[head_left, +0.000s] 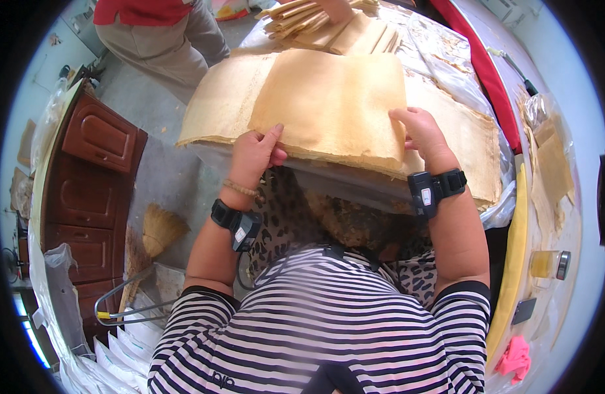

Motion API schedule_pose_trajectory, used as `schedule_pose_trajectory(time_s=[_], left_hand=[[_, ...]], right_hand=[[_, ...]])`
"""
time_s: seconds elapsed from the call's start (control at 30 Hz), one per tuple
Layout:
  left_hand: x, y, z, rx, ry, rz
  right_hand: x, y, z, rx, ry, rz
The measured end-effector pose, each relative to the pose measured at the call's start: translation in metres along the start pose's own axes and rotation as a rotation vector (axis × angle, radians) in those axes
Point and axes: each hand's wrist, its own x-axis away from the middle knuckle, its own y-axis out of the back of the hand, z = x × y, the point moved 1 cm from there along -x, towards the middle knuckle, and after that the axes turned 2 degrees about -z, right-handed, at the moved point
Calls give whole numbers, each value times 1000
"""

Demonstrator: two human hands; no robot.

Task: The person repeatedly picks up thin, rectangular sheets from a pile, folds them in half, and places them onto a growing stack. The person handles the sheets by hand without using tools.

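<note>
A thin tan sheet point(335, 105) with a slightly rough edge lies on top of a wide stack of paler sheets point(227, 92) in front of me. My left hand point(255, 152) pinches its near left corner between thumb and fingers. On the opposite side, my right hand point(426, 134) grips the right edge, thumb on top and fingers partly hidden. The pale stack reaches past the tan sheet on both sides, its layered edges facing me.
Folded tan bundles point(365, 33) lie at the table's far side, where another person's hand point(335, 10) touches them. That person's trousers point(161, 49) show at far left. A red-brown cabinet point(95, 177) and a straw broom point(163, 228) stand left; a jar point(550, 264) sits right.
</note>
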Motion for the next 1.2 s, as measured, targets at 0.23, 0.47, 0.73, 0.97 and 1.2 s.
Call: schedule_pose_trajectory(time_s=[0.23,0.47,0.73,0.97,1.2], left_hand=[[8,-25,-4,38,2,72],[10,-26,-6,-24,-30,66],[20,7,-43,-850,-173,-295],[46,-81,-58,-768,-1228,47],[34,-134,-38,-637,-958,-78]], right_hand=[[-1,9,9,79,-17,-104],[-8,12,8,170,3,51],[-18,24,-24,-279,-104,-11],[-25,30,-10,-422,-103,150],[-28,8,25,-801,-55,177]])
